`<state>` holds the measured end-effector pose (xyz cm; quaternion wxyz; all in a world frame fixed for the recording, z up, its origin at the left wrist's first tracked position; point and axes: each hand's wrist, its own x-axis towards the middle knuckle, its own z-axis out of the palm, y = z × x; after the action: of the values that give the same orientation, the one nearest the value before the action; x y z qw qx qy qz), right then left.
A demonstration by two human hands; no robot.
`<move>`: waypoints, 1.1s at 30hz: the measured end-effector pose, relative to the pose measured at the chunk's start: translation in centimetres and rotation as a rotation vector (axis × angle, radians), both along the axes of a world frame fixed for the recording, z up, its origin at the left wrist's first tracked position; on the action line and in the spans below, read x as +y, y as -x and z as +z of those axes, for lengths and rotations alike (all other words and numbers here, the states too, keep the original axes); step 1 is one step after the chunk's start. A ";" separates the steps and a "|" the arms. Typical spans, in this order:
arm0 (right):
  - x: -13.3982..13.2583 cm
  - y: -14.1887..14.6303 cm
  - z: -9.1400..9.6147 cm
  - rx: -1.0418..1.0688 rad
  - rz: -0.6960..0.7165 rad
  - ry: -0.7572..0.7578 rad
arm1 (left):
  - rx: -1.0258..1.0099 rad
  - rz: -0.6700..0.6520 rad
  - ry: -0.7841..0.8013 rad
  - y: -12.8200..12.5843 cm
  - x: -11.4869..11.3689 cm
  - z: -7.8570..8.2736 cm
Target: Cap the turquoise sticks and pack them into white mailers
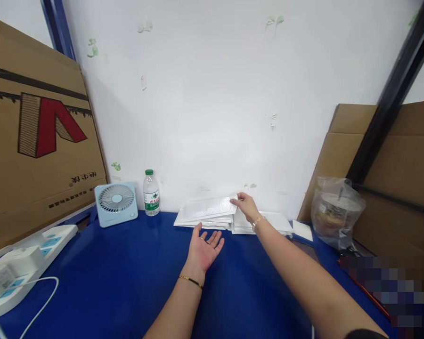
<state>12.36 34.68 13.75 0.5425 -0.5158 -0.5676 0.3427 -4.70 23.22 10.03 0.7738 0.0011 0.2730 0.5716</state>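
Observation:
A stack of white padded envelopes (205, 214) lies on the blue table (127, 278) against the white wall. My right hand (246, 206) reaches out to the stack and pinches the right edge of the top envelope (208, 206), which is lifted slightly. My left hand (205, 249) lies palm up on the table just in front of the stack, fingers spread, holding nothing. A second pile of white envelopes (275, 221) sits under and to the right of my right wrist.
A small light-blue fan (116, 203) and a water bottle (151, 193) stand at the back left. A white power strip (24, 263) with a cable lies at the left edge. Cardboard boxes (35, 136) flank both sides. A plastic bag with a tape roll (335, 212) sits at the right.

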 end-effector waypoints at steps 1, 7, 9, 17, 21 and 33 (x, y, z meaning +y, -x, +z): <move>-1.4 0.1 0.8 -0.014 0.034 -0.067 | -0.012 -0.021 -0.020 0.0 -0.1 0.2; -12.0 -0.2 2.9 -0.382 0.505 -0.519 | -0.061 0.136 -0.267 0.8 -0.9 1.4; -14.2 -0.5 1.8 -0.370 0.581 -0.493 | -0.093 0.235 -0.309 1.2 -0.9 1.5; -15.2 1.5 -4.3 0.856 0.137 0.252 | 0.182 0.479 -0.453 -1.4 -2.3 3.9; -15.0 3.2 -4.8 1.135 0.191 0.490 | 0.480 0.357 -0.717 -4.3 -4.3 5.5; -15.3 3.1 -5.4 0.801 0.030 0.349 | 0.510 0.419 -0.755 -5.1 -5.9 7.6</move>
<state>9.28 19.42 8.33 0.6197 -0.4179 -0.2533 0.6142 0.44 17.28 17.63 0.4966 0.3661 0.2218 0.7551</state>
